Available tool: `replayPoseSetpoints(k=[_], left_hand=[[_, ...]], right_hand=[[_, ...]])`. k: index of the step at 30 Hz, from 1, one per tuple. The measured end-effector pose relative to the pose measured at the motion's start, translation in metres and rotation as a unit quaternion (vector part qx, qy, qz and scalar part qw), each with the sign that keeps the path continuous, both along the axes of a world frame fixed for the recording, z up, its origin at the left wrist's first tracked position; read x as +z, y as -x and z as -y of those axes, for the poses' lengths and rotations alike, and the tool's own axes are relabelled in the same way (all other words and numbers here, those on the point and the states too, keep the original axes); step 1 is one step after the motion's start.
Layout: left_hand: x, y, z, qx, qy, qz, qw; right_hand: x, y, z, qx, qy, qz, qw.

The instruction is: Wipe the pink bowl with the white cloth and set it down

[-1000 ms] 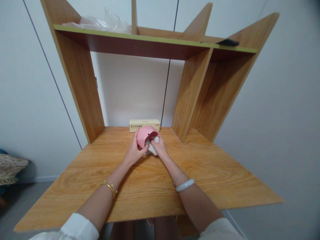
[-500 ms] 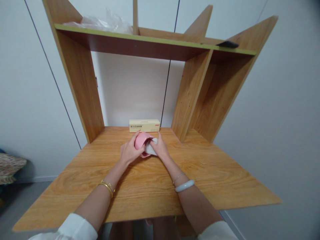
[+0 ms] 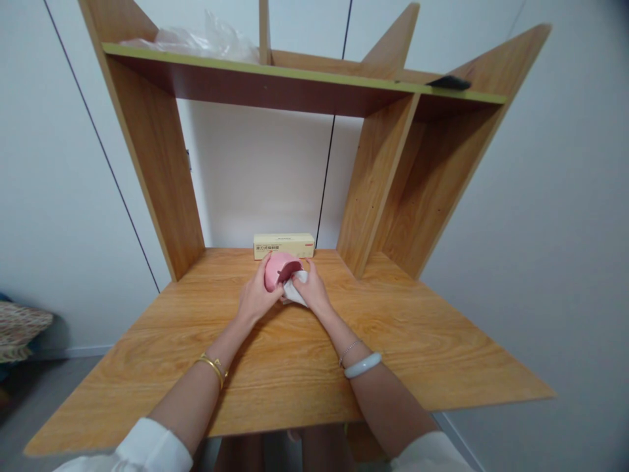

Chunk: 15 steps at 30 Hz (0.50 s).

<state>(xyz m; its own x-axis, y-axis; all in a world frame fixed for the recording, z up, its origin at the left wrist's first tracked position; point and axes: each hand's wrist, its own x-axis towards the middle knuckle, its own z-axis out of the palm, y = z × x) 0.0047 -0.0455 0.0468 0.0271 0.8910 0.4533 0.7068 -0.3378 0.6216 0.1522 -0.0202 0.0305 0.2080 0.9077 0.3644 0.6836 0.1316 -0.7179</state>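
Observation:
My left hand (image 3: pixel 256 294) is wrapped round the left side of a pink, rounded, hollow object (image 3: pixel 276 270), perhaps a bowl or cup, whose exact kind I cannot make out. It is tilted, with a dark opening facing right and toward me. In my right hand (image 3: pixel 313 288) is a white cloth or tissue (image 3: pixel 295 292), pressed against the lower right edge of the pink object. My right thumb lies over the white piece. Both hands are above the middle of the wooden desk (image 3: pixel 275 367), just in front of a cream box (image 3: pixel 295 245) with dark printed characters.
A wooden shelf unit (image 3: pixel 388 183) rises from the back of the desk. Clear plastic wrapping (image 3: pixel 206 42) lies on its upper shelf at left, and a dark flat object (image 3: pixel 449 82) at right. Patterned fabric (image 3: pixel 22 328) shows at the far left.
The pink object has been turned and raised slightly, its opening now angled differently. The white cloth sits lower against its edge, bunched under my right fingers.

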Motion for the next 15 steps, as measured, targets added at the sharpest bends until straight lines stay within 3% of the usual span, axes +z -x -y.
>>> replayPoseSetpoints(k=[3,6,11,15], left_hand=[[0.007,0.004,0.003,0.015,0.012,-0.066,0.998],[0.01,0.007,0.004,-0.013,0.003,-0.086,0.996],[0.009,0.008,0.004,-0.042,-0.025,-0.065,0.997],[0.006,0.011,-0.003,-0.062,-0.051,0.035,0.996]], right_hand=[[0.012,-0.003,0.009,-0.033,0.021,0.112,0.993],[0.016,-0.005,0.013,-0.046,0.006,0.144,0.988],[0.004,-0.001,0.007,-0.028,-0.015,-0.009,0.999],[-0.004,0.005,0.001,-0.003,-0.045,-0.104,0.994]])
